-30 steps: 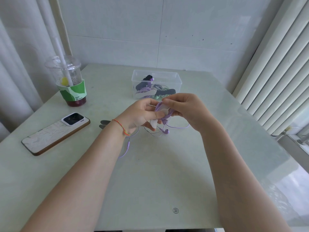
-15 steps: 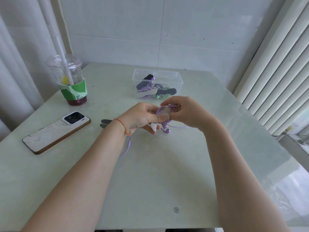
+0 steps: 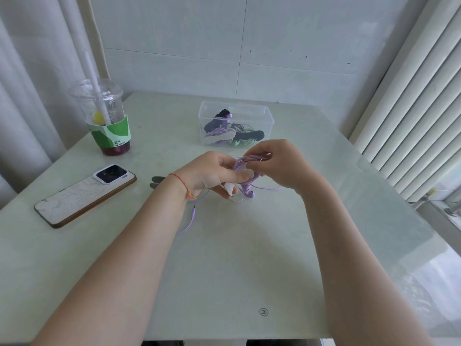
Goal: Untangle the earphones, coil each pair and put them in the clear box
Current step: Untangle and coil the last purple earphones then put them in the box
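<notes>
Left hand (image 3: 212, 174), right hand (image 3: 277, 163) both pinching

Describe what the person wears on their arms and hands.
Both forearms are bare, with no sleeves in view. The left hand has a thin red-orange string bracelet around its wrist, with a yellow-green bit at its lower end. The right hand shows no bracelet, watch, ring or glove.

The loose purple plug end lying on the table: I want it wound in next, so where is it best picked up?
Probably pinch the stiff purple plug barrel, not the thin cable. It lies flat beside the left hand's wrist, so come from above, fingers across its sides.
</notes>
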